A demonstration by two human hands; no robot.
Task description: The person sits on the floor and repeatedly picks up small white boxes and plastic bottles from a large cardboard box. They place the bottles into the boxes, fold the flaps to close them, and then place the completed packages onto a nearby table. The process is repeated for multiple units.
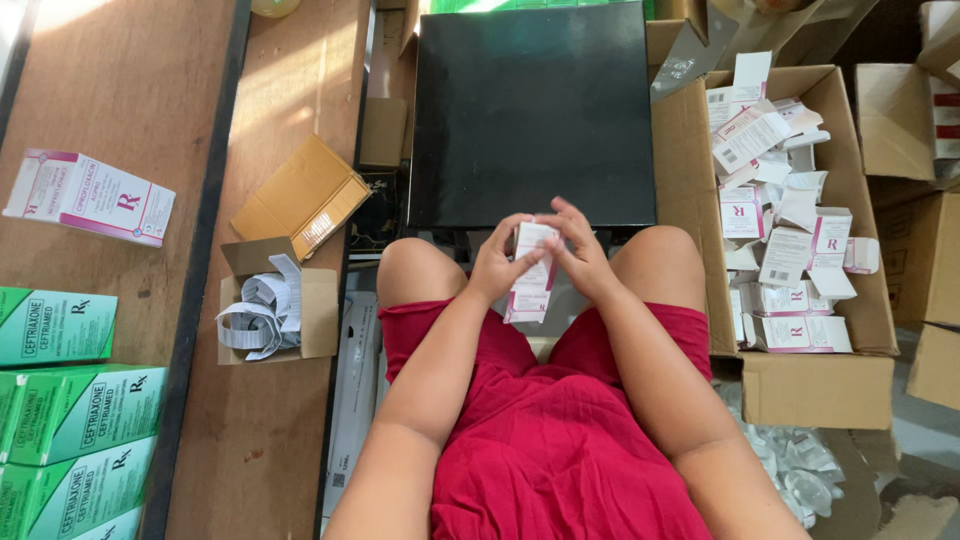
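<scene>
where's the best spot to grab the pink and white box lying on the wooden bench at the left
Probably across the two long sides of the pink and white box, near its middle, coming from above. It lies flat and slightly slanted on the wooden bench, with bare wood around it.

small carton: smooth card | big box: matt cardboard | tabletop: wood

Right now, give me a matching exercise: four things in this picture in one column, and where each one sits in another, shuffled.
Things:
1. small white and pink carton
2. green cartons
3. folded paper strips
4. loose pink and white cartons

Places:
A. small open box on the wooden bench
B. between left hand and right hand
C. large cardboard box at right
D. stacked at lower left

Pairs: 1-B, 2-D, 3-A, 4-C
</scene>
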